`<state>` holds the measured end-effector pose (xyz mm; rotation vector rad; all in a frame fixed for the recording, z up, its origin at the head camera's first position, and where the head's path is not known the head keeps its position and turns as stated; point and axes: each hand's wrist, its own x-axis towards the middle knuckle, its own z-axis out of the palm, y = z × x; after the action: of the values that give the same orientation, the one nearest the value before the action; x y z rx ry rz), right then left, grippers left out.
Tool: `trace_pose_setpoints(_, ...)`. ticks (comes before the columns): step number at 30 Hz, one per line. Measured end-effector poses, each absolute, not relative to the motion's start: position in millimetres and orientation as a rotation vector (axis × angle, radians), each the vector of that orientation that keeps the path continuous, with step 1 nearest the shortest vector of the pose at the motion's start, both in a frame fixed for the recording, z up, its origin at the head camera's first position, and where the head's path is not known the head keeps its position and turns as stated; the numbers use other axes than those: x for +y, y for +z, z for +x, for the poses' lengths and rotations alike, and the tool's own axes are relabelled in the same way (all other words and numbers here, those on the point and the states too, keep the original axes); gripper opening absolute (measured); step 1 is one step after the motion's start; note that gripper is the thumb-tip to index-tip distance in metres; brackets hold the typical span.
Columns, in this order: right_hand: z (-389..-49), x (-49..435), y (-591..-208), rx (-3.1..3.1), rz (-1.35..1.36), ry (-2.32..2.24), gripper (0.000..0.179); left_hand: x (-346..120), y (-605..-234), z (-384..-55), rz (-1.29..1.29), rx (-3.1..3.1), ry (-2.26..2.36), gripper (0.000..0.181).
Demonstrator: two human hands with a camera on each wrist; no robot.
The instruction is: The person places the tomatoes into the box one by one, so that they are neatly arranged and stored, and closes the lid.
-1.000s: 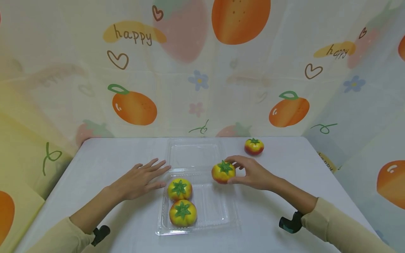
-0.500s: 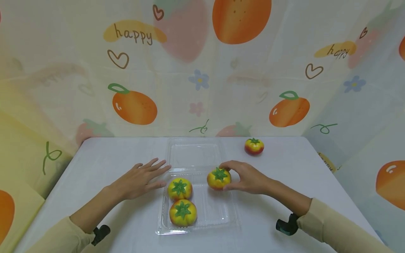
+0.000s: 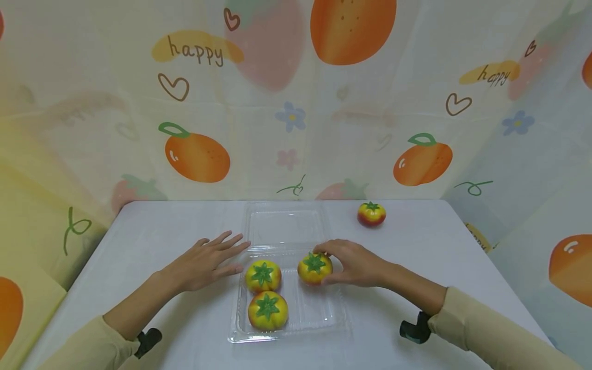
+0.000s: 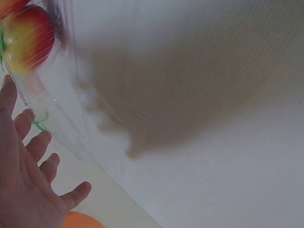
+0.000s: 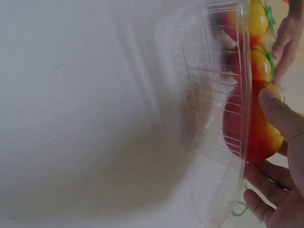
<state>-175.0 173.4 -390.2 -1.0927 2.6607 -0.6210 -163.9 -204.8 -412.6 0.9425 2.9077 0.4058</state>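
Note:
My right hand (image 3: 353,263) holds a yellow-and-red toy tomato (image 3: 315,268) between thumb and fingers, inside the back right part of a clear plastic box (image 3: 319,322). In the right wrist view, the held tomato (image 5: 256,126) shows partly through the box wall, with the thumb on its side. Two more tomatoes, one farther back (image 3: 263,276) and one nearer (image 3: 267,311), sit in a column along the box's left side. My left hand (image 3: 203,263) is spread with straight fingers beside the box's back left edge; whether it touches the edge is unclear.
The box's clear lid (image 3: 285,228) lies opened flat toward the back. Another tomato (image 3: 371,214) stands on the white table (image 3: 407,226) behind my right hand. A fruit-printed cloth (image 3: 324,139) hangs behind the table.
My right hand has moved left and toward me, bringing its tomato lower into the box's back right area. My left hand has stayed in place.

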Motion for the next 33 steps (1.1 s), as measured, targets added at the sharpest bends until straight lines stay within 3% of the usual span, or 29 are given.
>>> trace_pose_setpoints(33,-169.8,169.8,-395.4,2.711,-1.168,-0.446,0.060,-204.3,-415.8,-166.8,0.926,2.901,0.403,0.063)
